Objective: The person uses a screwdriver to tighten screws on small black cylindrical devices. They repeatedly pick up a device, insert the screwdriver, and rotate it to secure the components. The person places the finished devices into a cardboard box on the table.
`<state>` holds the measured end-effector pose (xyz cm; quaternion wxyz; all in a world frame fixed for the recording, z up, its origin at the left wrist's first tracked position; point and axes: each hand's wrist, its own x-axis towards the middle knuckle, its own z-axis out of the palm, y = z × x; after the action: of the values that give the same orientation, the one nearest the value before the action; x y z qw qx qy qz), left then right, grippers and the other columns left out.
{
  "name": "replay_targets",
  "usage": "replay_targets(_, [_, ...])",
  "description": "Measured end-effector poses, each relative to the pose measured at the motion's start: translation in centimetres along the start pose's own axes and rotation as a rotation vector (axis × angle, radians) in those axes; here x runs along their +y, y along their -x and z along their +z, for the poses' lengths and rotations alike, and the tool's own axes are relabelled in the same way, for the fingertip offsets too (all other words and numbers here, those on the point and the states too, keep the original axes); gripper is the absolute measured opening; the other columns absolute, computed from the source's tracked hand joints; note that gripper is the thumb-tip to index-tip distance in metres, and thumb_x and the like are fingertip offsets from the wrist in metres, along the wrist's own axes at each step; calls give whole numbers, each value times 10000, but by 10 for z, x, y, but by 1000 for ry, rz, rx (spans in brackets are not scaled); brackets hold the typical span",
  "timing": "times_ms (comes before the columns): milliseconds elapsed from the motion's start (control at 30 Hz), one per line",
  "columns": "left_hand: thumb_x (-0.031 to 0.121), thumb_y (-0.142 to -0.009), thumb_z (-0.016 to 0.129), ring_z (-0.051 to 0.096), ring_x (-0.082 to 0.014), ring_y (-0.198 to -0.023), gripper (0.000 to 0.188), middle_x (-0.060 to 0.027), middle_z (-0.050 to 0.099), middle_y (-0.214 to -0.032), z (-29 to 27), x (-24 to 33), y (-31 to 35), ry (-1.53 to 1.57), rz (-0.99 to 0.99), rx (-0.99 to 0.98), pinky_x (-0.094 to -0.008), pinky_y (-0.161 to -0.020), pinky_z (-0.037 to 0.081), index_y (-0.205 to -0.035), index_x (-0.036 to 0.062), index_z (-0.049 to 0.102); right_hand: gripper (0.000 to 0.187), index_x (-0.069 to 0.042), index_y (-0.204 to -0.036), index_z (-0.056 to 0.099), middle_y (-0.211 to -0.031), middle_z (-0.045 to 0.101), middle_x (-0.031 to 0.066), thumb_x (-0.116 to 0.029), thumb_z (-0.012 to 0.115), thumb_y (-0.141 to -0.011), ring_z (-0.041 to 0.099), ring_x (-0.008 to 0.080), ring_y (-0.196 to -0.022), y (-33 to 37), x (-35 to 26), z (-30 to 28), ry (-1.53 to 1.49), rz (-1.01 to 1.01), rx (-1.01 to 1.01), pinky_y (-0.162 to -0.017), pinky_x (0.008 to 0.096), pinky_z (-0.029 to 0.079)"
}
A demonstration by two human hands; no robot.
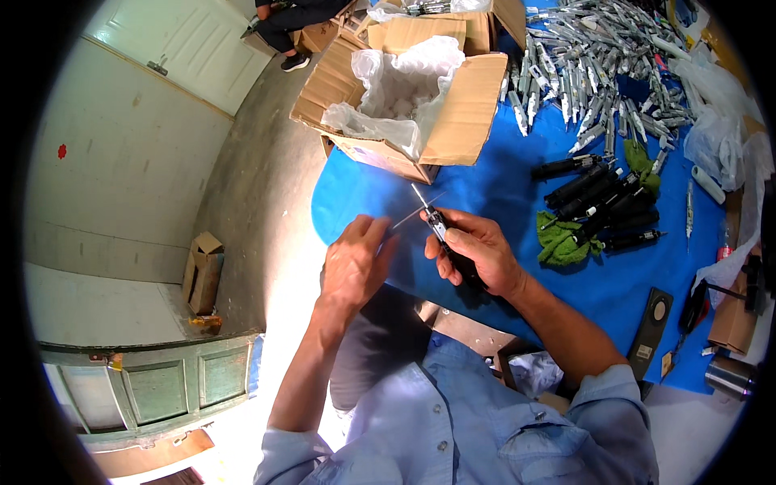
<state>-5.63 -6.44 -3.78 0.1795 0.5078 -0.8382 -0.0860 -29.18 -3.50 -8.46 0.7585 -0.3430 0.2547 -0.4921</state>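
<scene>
My right hand is closed around a slim black cylindrical tool with a silver section and a thin metal tip pointing up and away. At its left, my left hand has its fingers drawn together, slightly smeared by motion. A thin light rod runs slantwise from those fingertips across the tool's front end; whether the two touch, I cannot tell. Several black cylindrical tools lie to the right on the blue-covered table, beside and partly on a green cloth.
An open cardboard box lined with white plastic stands beyond my hands. Many grey and white pen-shaped parts are heaped at the far right. Clear plastic bags and a dark flat plate lie at the right. Another person's leg shows far left.
</scene>
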Motion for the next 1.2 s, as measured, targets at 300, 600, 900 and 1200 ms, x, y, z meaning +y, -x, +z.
replay_targets(300, [106,-946,786,716,-289,-967,281,-137,734,-1150,14,3,-6,274,-71,150,-357,-796,583,-1210,34,719,455,7,-1536,488,-977,707,69,-183,503,-1123,612,76,-669,1,0,5,53,71,-33,-540,221,475])
replay_targets(600, [430,-1071,653,472,-65,-579,428,0,613,-736,9,22,-16,1041,-552,27,-237,-495,370,-951,22,693,286,11,-1277,626,-931,681,50,-118,548,-1034,586,70,-662,5,-1,15,238,118,-108,-565,235,467])
replay_targets(900, [383,-1068,661,395,-58,-485,371,14,518,-671,23,20,-19,1309,-754,28,-236,-417,294,-903,51,645,249,13,-1209,642,-768,634,41,-85,552,-998,532,65,-598,4,-4,13,212,191,-146,-541,238,419])
replay_targets(1200, [380,-1072,644,367,-54,-486,385,31,488,-642,15,28,-15,1374,-792,35,-236,-432,273,-884,43,661,284,20,-1288,615,-801,649,42,-74,539,-1031,532,59,-607,4,-2,12,177,166,-171,-537,231,415])
